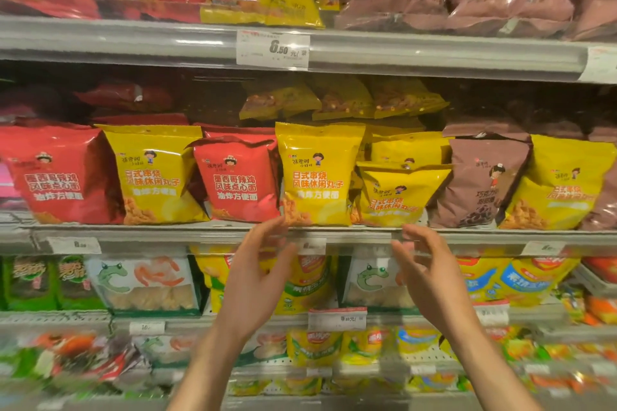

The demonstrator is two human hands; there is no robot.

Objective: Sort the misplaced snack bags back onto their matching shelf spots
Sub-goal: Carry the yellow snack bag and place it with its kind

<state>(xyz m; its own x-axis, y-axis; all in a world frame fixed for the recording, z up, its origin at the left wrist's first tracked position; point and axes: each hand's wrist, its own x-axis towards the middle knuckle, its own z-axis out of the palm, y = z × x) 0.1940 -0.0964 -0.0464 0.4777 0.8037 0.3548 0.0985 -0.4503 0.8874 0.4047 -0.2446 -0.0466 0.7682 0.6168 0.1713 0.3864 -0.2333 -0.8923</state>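
While both hands, left (257,274) and right (425,272), hover empty and loosely spread at the middle shelf's (160,231) front edge below 2 yellow bags (317,173), a hasty grab could topple the neighbouring red bag (235,178).

Two bare forearms rose from the bottom edge of the view, each ending in a bare hand. No sleeve, cuff, watch, ring or glove covered the left hand (257,274) or the right hand (430,274). The forearms were slim and the fingers long, with short, unpainted nails. Motion blur softened the fingertips (405,230) and the outlines of both wrists.
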